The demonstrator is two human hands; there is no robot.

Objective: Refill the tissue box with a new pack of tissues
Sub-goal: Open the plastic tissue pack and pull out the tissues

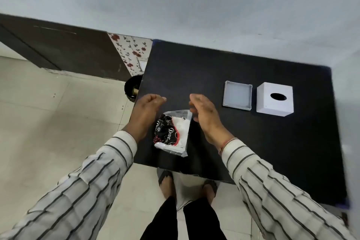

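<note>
A square black matte tabletop (243, 132) fills the right half of the view and serves as the landmark. Behind its far edge rises a plain pale grey-white painted wall (185, 2), evenly lit with no hard shadows. Left of the table's far corner hangs a narrow white panel printed with red flowers and dark vines (132, 52), and left of that stands a dark brown wooden door or cabinet front (64, 48). Below the table's left edge spreads a floor of large cream glossy tiles (48, 113). A round black bin-like container (133, 87) sits partly tucked beside that left edge.
</note>
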